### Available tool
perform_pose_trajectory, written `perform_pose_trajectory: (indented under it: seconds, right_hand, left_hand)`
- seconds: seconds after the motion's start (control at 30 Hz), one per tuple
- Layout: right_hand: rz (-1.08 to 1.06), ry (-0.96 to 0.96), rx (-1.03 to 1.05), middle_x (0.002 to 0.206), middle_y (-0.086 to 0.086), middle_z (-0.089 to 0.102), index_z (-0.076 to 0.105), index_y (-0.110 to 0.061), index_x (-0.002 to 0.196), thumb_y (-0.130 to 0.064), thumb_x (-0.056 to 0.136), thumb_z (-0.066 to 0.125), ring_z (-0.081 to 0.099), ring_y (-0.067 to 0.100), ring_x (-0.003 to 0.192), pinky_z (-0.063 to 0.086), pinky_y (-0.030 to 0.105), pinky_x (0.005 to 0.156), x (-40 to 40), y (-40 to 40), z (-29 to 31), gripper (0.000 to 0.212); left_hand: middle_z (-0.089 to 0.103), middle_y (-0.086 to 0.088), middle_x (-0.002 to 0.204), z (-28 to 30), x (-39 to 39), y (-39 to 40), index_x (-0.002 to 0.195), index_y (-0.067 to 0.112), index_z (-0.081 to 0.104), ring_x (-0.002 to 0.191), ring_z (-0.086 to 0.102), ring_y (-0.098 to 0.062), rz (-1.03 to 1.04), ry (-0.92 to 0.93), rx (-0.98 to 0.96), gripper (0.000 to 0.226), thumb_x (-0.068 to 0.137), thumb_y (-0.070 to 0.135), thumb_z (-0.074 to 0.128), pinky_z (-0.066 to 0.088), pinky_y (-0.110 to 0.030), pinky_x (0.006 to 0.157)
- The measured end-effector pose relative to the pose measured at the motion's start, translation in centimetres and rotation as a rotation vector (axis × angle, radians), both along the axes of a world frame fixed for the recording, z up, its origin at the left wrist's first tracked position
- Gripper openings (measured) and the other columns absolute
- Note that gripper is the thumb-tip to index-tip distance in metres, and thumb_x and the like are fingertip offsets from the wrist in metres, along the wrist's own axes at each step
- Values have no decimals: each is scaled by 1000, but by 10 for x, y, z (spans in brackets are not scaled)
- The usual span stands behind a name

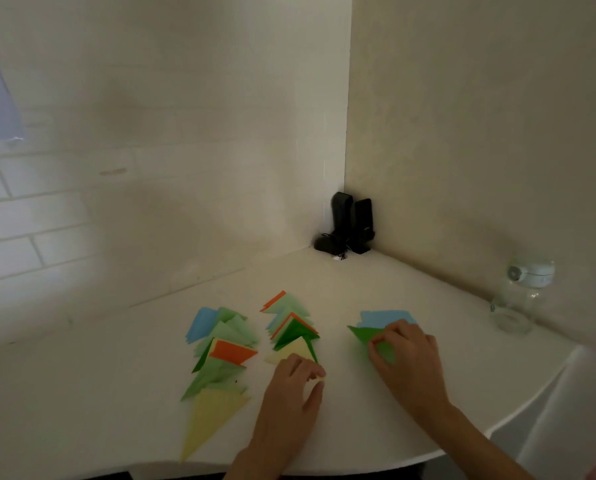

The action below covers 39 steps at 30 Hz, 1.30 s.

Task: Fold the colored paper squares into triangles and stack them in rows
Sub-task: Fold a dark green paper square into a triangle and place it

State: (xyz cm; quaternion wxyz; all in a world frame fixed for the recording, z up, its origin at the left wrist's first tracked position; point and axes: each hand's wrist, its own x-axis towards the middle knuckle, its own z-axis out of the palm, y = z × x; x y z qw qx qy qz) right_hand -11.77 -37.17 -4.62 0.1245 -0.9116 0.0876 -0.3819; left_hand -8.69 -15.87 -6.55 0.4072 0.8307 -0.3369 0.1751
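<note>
White table (376, 420), fitted into a wall corner, curved front edge running along the bottom of the view and dropping off at right beside a white cloth or panel (573, 403). Bare tabletop left of the papers, behind them toward the corner, and in front of the right forearm up to the rim.

Left row of folded triangles (220, 355), overlapping from a blue piece at the far end to a large yellow triangle (211, 417) at the near end, tip almost at the table's front edge. Middle row of triangles (291, 327) just beside it, narrow gap between the 2 rows, pale yellow triangle (301, 349) nearest.

Right stack of unfolded squares (386, 318), blue beneath, green sheet (365, 336) on top.

Right hand (405, 355) on the green sheet, fingers curled and pinching its near edge. Left hand (296, 386) at the near corner of the pale yellow triangle, thumb and fingertips nipped together on it.

2 black speakers (353, 220) upright in the far corner, well apart from the papers. Clear bottle (518, 296) by the right wall.
</note>
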Motion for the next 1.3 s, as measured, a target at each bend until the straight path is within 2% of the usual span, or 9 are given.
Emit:
perform_pose_trajectory:
  seconds: [0.17, 0.33, 0.53, 0.63, 0.7, 0.87, 1.07, 1.23, 1.3]
  right_hand:
    - [209, 54, -6, 76, -15, 61, 59, -30, 74, -37, 75, 54, 57, 8, 74, 32, 23, 68, -28, 27, -24, 9]
    - [267, 103, 53, 68, -16, 62, 59, -30, 73, -36, 74, 53, 56, 4, 63, 32, 16, 66, -39, 32, -41, 8]
    - [292, 66, 93, 69, -19, 61, 59, -29, 72, -36, 72, 56, 51, 0, 69, 31, 15, 66, -38, 31, -32, 8]
    - [301, 172, 283, 69, -25, 59, 61, -30, 74, -40, 67, 64, 58, -1, 76, 39, 10, 65, -37, 30, -31, 12]
    - [306, 214, 387, 68, -23, 60, 66, -26, 76, -37, 64, 72, 60, -2, 78, 44, 9, 62, -34, 24, -32, 16]
    - [380, 255, 302, 71, -19, 54, 66, -26, 67, -48, 67, 64, 51, -13, 69, 34, -1, 60, -35, 10, -30, 23]
    - [391, 212, 318, 74, -18, 58, 65, -28, 64, -45, 66, 65, 56, -5, 70, 38, 4, 62, -36, 7, -37, 17]
    - [383, 176, 393, 68, -19, 56, 58, -35, 65, -47, 60, 65, 54, -5, 71, 38, 3, 60, -32, 10, -38, 16]
    - [398, 197, 470, 69, -20, 60, 52, -40, 69, -50, 53, 65, 53, -9, 73, 38, 3, 62, -27, 9, -37, 23]
  left_hand:
    - [48, 14, 114, -7, -11, -12, 107, 28, 56, 108, 44, 1, -131, -4, 33, 28, 81, 20, 56, 34, -7, 91]
    - [55, 7, 116, -17, -13, -16, 115, 19, 59, 111, 42, 1, -144, -5, 88, 35, 81, 26, 53, 26, -3, 96]
    - [62, 7, 102, -19, -7, -18, 100, 21, 63, 100, 48, -8, -184, -72, 150, 19, 83, 28, 57, 37, -18, 89]
    - [61, 9, 97, -16, -4, -21, 92, 25, 64, 94, 47, -8, -183, -94, 167, 17, 85, 36, 54, 39, -23, 83]
    - [59, 10, 94, -16, -2, -24, 87, 26, 65, 91, 45, -7, -159, -63, 145, 21, 85, 43, 52, 38, -23, 80]
    - [58, 15, 87, -18, 4, -32, 78, 27, 65, 85, 45, -3, -138, 0, 93, 23, 80, 49, 59, 37, -18, 75]
    - [57, 19, 87, -18, 10, -30, 75, 30, 68, 89, 48, 1, -169, 147, 52, 21, 72, 50, 64, 32, -9, 77]
    - [61, 14, 82, -16, 12, -32, 70, 31, 68, 86, 53, -3, -162, 233, 24, 17, 63, 47, 66, 39, -16, 78]
    - [62, 13, 76, -13, 13, -34, 66, 30, 68, 80, 55, -5, -161, 258, 9, 17, 59, 46, 65, 40, -15, 75]
